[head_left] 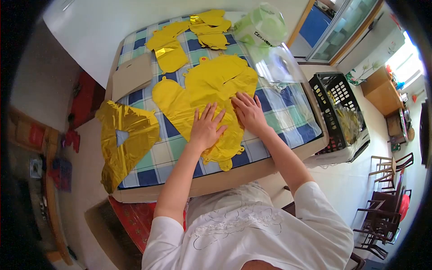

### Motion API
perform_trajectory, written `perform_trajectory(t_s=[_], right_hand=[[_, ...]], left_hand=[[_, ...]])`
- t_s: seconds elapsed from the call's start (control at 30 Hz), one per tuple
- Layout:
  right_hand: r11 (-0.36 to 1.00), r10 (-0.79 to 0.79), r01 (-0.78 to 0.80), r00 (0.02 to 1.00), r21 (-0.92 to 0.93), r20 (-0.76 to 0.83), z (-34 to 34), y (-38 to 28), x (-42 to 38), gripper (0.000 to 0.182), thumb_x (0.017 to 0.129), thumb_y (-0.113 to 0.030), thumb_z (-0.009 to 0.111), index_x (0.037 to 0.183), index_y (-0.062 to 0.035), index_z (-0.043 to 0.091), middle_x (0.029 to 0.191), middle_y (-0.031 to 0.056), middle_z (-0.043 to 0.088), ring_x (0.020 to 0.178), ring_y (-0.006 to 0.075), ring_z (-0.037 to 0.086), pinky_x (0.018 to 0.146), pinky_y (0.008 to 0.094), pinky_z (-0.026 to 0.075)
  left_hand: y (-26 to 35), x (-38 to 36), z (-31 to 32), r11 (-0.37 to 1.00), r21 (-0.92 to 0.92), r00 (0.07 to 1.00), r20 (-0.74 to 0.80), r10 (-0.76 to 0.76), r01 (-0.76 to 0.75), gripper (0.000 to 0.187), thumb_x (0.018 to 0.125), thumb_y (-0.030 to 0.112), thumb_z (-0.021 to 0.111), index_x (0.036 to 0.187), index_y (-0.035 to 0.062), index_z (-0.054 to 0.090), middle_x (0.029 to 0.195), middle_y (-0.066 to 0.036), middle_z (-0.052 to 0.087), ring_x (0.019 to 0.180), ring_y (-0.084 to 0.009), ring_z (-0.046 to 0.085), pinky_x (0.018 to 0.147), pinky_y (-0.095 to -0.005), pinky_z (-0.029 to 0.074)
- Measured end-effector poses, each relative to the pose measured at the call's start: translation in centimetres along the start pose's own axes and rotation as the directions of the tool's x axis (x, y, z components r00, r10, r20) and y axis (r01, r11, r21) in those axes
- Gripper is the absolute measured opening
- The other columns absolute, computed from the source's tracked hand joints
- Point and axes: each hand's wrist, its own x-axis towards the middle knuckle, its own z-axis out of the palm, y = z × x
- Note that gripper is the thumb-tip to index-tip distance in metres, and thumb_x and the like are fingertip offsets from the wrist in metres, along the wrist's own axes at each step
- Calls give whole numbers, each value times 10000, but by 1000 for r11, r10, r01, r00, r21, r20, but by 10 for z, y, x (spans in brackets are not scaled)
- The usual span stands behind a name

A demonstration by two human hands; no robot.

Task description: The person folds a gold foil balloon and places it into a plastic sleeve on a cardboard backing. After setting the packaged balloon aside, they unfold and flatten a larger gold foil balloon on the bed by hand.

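My left hand (207,128) lies flat with fingers spread on a large yellow-gold foil balloon (216,85), deflated and spread over the table. My right hand (250,114) rests near the balloon's right edge, fingers stretched out, some fingertips partly hidden against the foil. Neither hand holds anything. To the left, a shinier gold foil balloon (128,139) with a hole in its middle hangs partly over the table's edge. Farther back are more flat gold foil balloons, one (168,49) at the back left and a folded group (210,28) behind.
A blue, green and white checked cloth (292,108) covers the table. Brown cardboard (132,77) lies at left. A green-white package (261,26) and clear plastic bags (275,64) sit at the back right. A black crate (335,90) stands to the right, chairs (382,204) beyond.
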Motion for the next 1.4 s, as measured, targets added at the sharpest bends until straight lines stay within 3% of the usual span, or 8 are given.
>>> perform_trajectory(t_s=[0.13, 0.33, 0.53, 0.6, 0.67, 0.8, 1.13, 1.4], right_hand=[[952, 304, -302, 929, 40, -213, 2, 19, 11, 402, 834, -212, 637, 1214, -111, 555, 1111, 112, 577, 1045, 315, 526, 850, 444, 420], [828, 508, -509, 859, 237, 68, -7, 20, 31, 417, 807, -194, 652, 1198, -80, 562, 922, 145, 628, 890, 328, 592, 803, 436, 454], [227, 449, -359, 863, 905, 230, -14, 10, 40, 378, 835, -39, 544, 1211, -56, 583, 1059, 187, 644, 996, 349, 600, 905, 421, 453], [794, 332, -275, 943, 542, -8, -2, 15, 24, 355, 826, -11, 524, 1170, -37, 608, 1146, 182, 618, 1078, 347, 568, 968, 429, 419], [989, 110, -97, 987, 112, -114, 13, 19, 10, 311, 811, -23, 534, 1105, -12, 638, 1249, 158, 577, 1207, 343, 491, 1082, 471, 323], [999, 24, -12, 974, -51, 225, 10, 4, 1, 239, 822, -84, 554, 1037, -25, 640, 1189, 139, 583, 1232, 327, 466, 1118, 519, 265], [992, -71, 52, 984, 118, 166, -4, -17, 4, 448, 889, -87, 536, 1336, -83, 511, 1387, 108, 496, 1355, 283, 382, 1116, 520, 255], [966, 22, -39, 997, 256, 69, 15, -9, 38, 377, 927, -148, 520, 1295, -66, 535, 1351, 124, 521, 1309, 297, 433, 1096, 514, 293]], left_hand=[[1, 0, -2, 1000, -1, 1000, 28, -10, 10, 563, 957, 508, 428, 1440, 220, 401, 1534, -103, 291, 1434, -276, 227, 1156, -529, 144], [1, 0, -3, 1000, 6, 999, 35, -11, 11, 561, 962, 501, 417, 1446, 218, 390, 1537, -103, 283, 1436, -275, 222, 1160, -526, 140], [3, 0, -5, 999, 30, 998, 51, -26, 25, 601, 960, 493, 426, 1462, 172, 350, 1532, -104, 292, 1431, -273, 232, 1159, -523, 147], [3, 1, -5, 999, 13, 999, 42, -35, 34, 635, 955, 490, 437, 1466, 129, 329, 1528, -107, 298, 1428, -269, 238, 1160, -515, 148], [2, 1, -3, 999, -25, 999, 16, -41, 41, 673, 949, 488, 452, 1467, 82, 310, 1523, -110, 306, 1426, -265, 244, 1162, -506, 149], [0, -1, 0, 999, -21, 999, -21, -28, 27, 696, 937, 489, 476, 1449, 42, 331, 1507, -114, 334, 1421, -260, 256, 1165, -498, 146], [4, 2, -10, 998, -1, 995, 73, -65, 65, 682, 936, 496, 477, 1441, 55, 350, 1516, -101, 324, 1427, -248, 244, 1160, -524, 150], [3, 1, -6, 999, -21, 999, 11, -37, 37, 684, 939, 495, 467, 1438, 42, 353, 1501, -124, 340, 1421, -271, 257, 1162, -512, 151]])
